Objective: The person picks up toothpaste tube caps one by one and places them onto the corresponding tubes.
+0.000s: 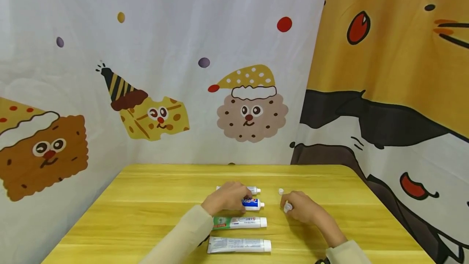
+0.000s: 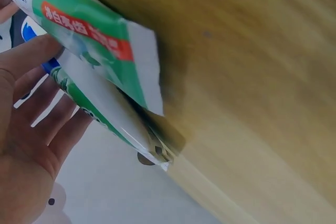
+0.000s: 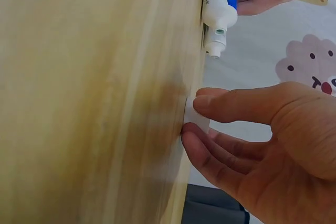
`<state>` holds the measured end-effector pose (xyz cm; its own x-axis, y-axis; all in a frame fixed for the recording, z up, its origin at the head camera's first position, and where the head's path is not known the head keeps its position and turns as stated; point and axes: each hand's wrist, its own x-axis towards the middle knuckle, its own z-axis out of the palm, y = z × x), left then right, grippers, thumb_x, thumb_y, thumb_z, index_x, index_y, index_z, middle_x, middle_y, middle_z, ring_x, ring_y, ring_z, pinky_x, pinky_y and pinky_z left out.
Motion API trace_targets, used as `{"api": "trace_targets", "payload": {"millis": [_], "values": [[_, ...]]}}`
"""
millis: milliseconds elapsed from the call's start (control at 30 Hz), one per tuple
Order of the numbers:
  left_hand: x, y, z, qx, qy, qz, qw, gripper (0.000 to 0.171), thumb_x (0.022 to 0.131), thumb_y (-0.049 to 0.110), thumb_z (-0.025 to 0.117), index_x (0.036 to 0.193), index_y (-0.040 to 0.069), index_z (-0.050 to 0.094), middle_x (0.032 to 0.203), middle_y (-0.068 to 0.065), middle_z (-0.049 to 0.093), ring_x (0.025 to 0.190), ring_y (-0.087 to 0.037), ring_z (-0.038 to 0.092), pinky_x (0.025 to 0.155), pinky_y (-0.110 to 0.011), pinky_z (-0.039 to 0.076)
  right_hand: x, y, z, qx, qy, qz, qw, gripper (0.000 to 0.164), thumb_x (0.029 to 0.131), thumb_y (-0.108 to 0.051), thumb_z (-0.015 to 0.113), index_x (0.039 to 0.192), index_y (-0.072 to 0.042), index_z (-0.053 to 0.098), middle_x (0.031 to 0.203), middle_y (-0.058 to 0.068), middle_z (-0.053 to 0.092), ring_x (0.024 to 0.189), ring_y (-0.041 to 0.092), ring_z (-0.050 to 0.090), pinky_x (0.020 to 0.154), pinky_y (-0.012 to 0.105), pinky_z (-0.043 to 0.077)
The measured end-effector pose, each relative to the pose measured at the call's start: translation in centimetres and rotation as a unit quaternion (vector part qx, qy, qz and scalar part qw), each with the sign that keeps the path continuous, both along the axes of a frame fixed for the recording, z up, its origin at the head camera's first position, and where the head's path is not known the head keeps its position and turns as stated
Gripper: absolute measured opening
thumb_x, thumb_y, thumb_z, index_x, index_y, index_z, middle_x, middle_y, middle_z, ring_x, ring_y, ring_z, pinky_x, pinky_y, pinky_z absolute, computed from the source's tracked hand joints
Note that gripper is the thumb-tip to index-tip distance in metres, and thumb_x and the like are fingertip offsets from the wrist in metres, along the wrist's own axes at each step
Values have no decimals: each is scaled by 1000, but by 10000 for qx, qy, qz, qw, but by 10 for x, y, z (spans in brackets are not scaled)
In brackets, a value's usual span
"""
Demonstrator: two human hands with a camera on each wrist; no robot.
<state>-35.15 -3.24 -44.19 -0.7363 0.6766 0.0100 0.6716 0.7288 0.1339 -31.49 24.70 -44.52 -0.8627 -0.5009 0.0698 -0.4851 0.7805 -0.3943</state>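
Four toothpaste tubes lie in a column on the table, nozzles to the right. My left hand (image 1: 228, 197) grips the blue-and-white toothpaste tube (image 1: 252, 203), whose narrow nozzle is bare. In the left wrist view its thumb and fingers lie on either side of that tube. Behind it a silvery tube (image 1: 253, 190), also uncapped, is partly hidden by the hand. Between thumb and fingertips my right hand (image 1: 301, 207) pinches a white cap (image 3: 197, 115) close to the tabletop, right of the tubes. A second white cap (image 1: 281, 191) stands just beyond that hand.
Nearer me lie a green-and-white tube (image 1: 242, 222) and a silver-white tube (image 1: 239, 245), both with white caps on. The yellow wood-grain table (image 1: 146, 199) ends at a cartoon-printed curtain (image 1: 205, 19) behind and to the sides.
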Motion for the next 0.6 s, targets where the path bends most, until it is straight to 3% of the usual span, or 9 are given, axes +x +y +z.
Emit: {"api": "trace_targets", "payload": {"millis": [267,500,600], "values": [[0,-3,0,133,-53,-157,9998,35,84,22,87,117,22,78,105,14,75,72,-2,52,73,-19,50,-1,-2,-1,20,178,-145,9997,23,82,6,75,96,-12,73,94,1,71,85,18,58,72,32,48],[-1,-8,6,434,-137,-104,9989,42,84,27,87,125,21,75,117,10,76,95,-2,66,92,-27,56,1,-1,10,-24,360,-455,9983,19,84,2,76,99,-9,75,101,6,73,96,24,66,77,41,55],[1,-10,11,692,-155,-29,9975,43,86,28,85,126,19,74,117,8,76,99,-3,67,93,-28,56,4,-1,17,-112,361,-563,9977,18,86,0,76,103,-8,74,102,6,71,92,20,64,74,38,55]]}}
